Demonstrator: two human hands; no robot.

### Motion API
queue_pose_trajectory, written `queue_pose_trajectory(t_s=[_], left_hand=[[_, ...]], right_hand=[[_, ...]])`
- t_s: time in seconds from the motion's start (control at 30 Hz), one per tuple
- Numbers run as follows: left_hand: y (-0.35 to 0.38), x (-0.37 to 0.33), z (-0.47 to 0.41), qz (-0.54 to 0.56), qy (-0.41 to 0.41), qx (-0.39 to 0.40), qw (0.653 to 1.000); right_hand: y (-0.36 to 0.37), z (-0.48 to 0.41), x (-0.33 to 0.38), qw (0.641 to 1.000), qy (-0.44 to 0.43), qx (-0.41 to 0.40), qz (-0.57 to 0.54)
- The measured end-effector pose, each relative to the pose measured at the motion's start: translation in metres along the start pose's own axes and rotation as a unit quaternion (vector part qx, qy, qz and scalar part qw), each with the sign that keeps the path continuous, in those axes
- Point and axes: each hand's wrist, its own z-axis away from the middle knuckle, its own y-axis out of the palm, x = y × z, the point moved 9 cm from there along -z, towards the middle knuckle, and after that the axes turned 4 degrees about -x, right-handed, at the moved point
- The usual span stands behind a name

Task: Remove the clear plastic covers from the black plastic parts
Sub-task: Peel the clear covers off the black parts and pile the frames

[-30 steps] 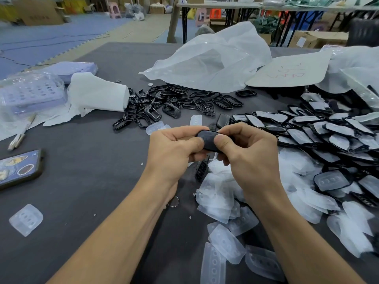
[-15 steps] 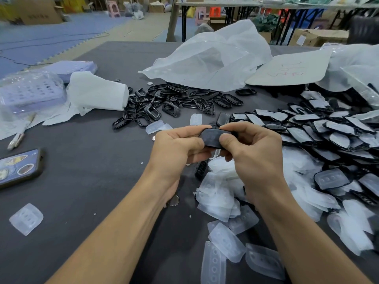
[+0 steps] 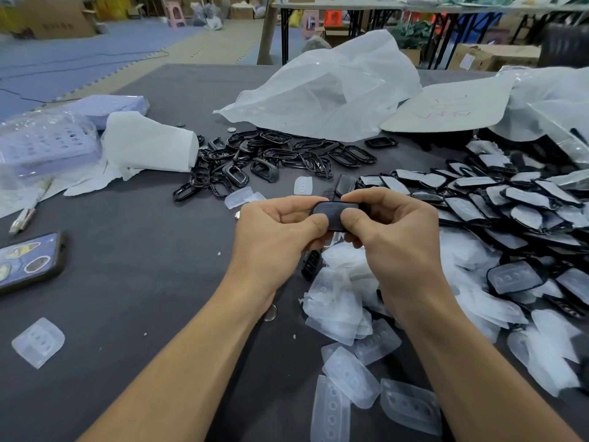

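Both my hands hold one black plastic part (image 3: 331, 212) above the middle of the grey table. My left hand (image 3: 277, 234) pinches its left end between thumb and fingers. My right hand (image 3: 389, 231) pinches its right end, thumb on the near face. Whether a clear cover sits on this part is hidden by my fingers. Covered black parts (image 3: 510, 202) lie heaped to the right. Loose clear covers (image 3: 344, 301) are piled under and below my hands. Bare black frames (image 3: 274, 161) lie behind my hands.
A phone (image 3: 28, 263) lies at the left edge, one stray clear cover (image 3: 38, 342) near it. White paper roll (image 3: 149, 148) and a clear box (image 3: 44, 145) stand far left. A big plastic bag (image 3: 325, 90) and a cardboard sheet (image 3: 446, 106) lie at the back.
Both hands have lifted the black part slightly up and away from me. The grip on it is unchanged.
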Motion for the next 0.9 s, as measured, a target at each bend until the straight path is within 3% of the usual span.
queue_pose_trajectory(t_s=[0.37,0.9], left_hand=[[-0.0071,-0.0014,-0.0025,0.010,-0.016,-0.028,0.999],[-0.0032,-0.0036,0.0000,-0.076,0.017,-0.037,0.996]], right_hand=[[0.0073,0.0004,-0.0015,0.999,-0.010,0.015,0.028],[0.0089,0.0012,0.0010,0.999,-0.008,0.036,0.036]])
